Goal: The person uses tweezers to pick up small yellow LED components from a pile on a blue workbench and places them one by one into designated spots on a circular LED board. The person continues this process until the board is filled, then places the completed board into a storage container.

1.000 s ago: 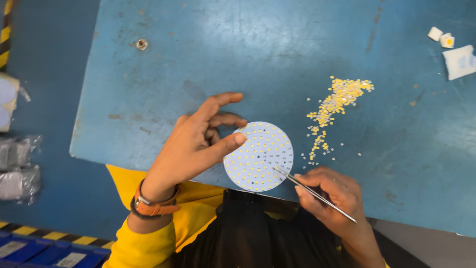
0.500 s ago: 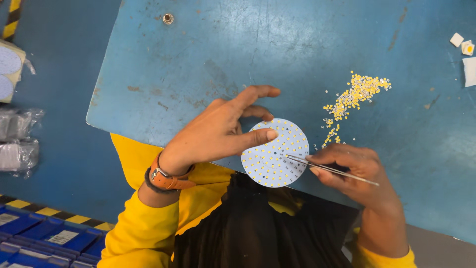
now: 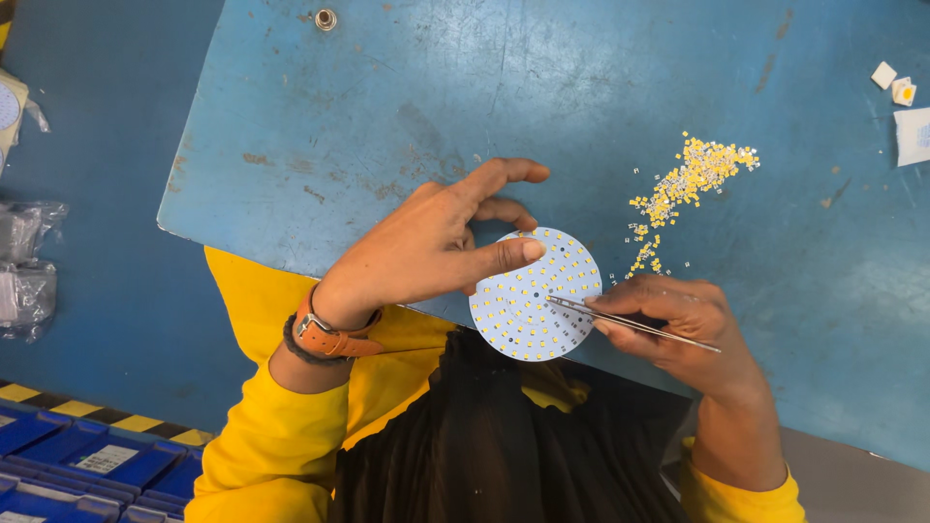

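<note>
Holding: left hand (image 3: 426, 247) steadies a round white circuit board dotted with small yellow chips (image 3: 535, 294); its index fingertip presses the board's upper left part, the other fingers spread open above the board's top edge.
Pinching: right hand (image 3: 678, 324) has its fingers closed around thin silver metal tweezers (image 3: 630, 323).
Tweezer tips: they rest on the board's right half, just beside the rim.
Board position: flat at the near edge of the worn blue tabletop (image 3: 387, 107), between the two hands, partly overhanging the lap.
Loose parts: a scattered heap of tiny yellow and white chips (image 3: 690, 179) lies on the tabletop, up and right of the board, apart from both hands.
Wrist: an orange leather strap (image 3: 329, 337) circles the left wrist above a yellow sleeve (image 3: 281, 426).
</note>
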